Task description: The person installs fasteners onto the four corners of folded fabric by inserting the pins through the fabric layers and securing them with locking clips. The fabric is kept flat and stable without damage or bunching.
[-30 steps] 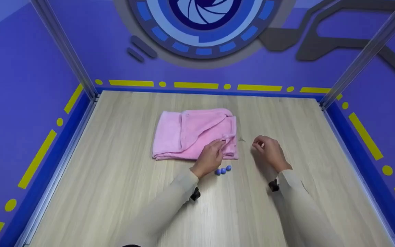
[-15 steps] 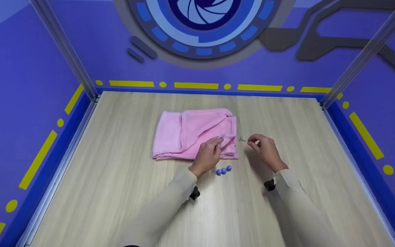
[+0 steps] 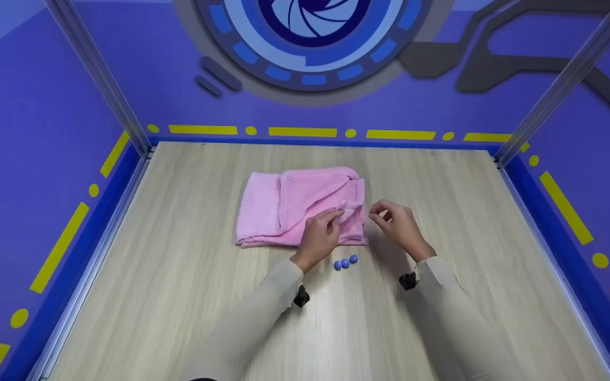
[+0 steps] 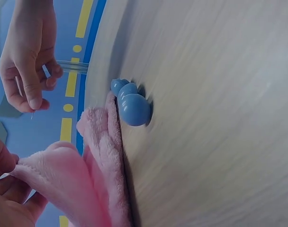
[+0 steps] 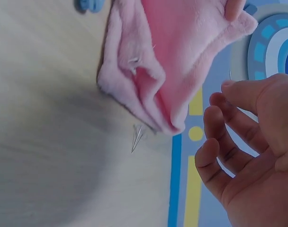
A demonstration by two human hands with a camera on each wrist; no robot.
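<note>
A folded pink fleece cloth (image 3: 262, 203) lies on the table. My left hand (image 3: 320, 235) pinches a lifted fold near its right side; the left wrist view shows the raised edge (image 4: 49, 165) between thumb and fingers. Just right of the cloth, my right hand (image 3: 397, 225) holds a thin metal needle (image 4: 32, 115) between thumb and forefinger, its tip pointing out past them. Most of that needle is hidden by the fingers. Several more needles (image 5: 137, 138) lie on the table beside the cloth's edge. A small shiny bit (image 5: 133, 61) shows on the fabric, too blurred to identify.
Three small blue balls (image 3: 346, 263) sit in a row in front of the cloth, close to my left wrist. The wooden table (image 3: 178, 296) is bounded by blue panels (image 3: 305, 114) at the back and sides, with metal posts at the corners.
My right hand has moved left to the needles, pinched one, and come up close to the cloth's right edge. The left hand has shifted slightly left, keeping its pinch on the fold.
</note>
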